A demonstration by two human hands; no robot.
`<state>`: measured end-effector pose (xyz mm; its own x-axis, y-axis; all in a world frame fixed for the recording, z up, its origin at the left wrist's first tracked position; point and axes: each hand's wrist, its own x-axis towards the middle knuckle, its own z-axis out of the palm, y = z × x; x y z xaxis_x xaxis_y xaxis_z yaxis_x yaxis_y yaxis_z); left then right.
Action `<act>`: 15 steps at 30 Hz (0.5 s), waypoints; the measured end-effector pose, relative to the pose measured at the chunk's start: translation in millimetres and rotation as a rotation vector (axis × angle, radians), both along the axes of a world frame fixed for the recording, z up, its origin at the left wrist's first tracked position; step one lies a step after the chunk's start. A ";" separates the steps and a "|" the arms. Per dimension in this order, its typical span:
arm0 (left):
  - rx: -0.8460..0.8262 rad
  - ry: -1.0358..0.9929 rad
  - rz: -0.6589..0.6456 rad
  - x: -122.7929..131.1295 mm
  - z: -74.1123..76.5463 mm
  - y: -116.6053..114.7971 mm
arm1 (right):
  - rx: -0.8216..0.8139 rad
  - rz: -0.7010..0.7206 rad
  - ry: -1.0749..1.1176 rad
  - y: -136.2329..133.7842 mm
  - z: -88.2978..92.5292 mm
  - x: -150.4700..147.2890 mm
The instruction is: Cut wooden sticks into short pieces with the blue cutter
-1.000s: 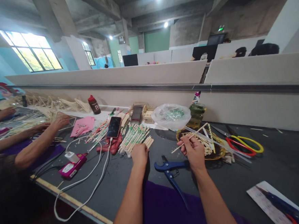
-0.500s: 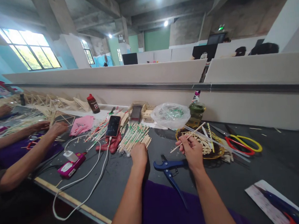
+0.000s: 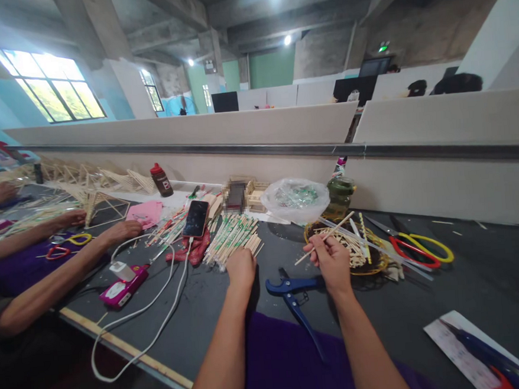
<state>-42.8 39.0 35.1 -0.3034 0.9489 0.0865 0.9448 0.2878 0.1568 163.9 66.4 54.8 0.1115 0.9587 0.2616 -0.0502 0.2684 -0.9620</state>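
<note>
My right hand (image 3: 334, 266) is closed in a pinch around a thin wooden chopstick (image 3: 342, 226), which slants up to the right. Behind that hand sits a basket (image 3: 379, 267) with short cut sticks (image 3: 356, 257) in it. My left hand (image 3: 242, 271) rests curled on the table, at the near end of a pile of chopsticks in green-printed wrappers (image 3: 231, 238). Its fingers face away from me, so whatever they hold is hidden. Between my hands, blue pipe cutters (image 3: 292, 286) lie with the jaws towards the left and a handle over the purple cloth (image 3: 293, 358).
Red-and-yellow scissors (image 3: 419, 251) lie to the right, near a green-lidded jar (image 3: 341, 194) and a plastic bag (image 3: 295, 201). Left of me are a charging phone (image 3: 196, 218), a white cable (image 3: 174, 265) and a purple power strip (image 3: 124, 286). A co-worker's arms (image 3: 70, 279) reach in from the left.
The co-worker's nearer hand has moved right, away from the stick frame to the pink cloth, uncovering scissors. My own hands and the chopstick have hardly moved.
</note>
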 end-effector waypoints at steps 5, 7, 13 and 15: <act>0.168 -0.197 -0.027 -4.3 -6.2 1.8 | -0.002 0.014 -0.003 0.3 1.4 -1.8; 0.277 -0.436 -0.065 -2.6 -6.5 4.1 | -0.011 0.052 -0.005 -0.7 2.0 -4.2; 0.296 -1.211 -0.325 23.9 -4.0 7.4 | -0.081 0.229 -0.036 -6.0 4.5 -16.9; 0.252 -1.301 -0.401 32.8 -3.2 5.7 | -0.098 0.269 -0.055 -6.4 4.9 -19.5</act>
<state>-10.0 44.7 31.9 -0.0097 0.9908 0.1350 0.0911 -0.1335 0.9869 144.4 60.0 59.7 -0.1620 0.9729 0.1649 -0.0537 0.1581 -0.9860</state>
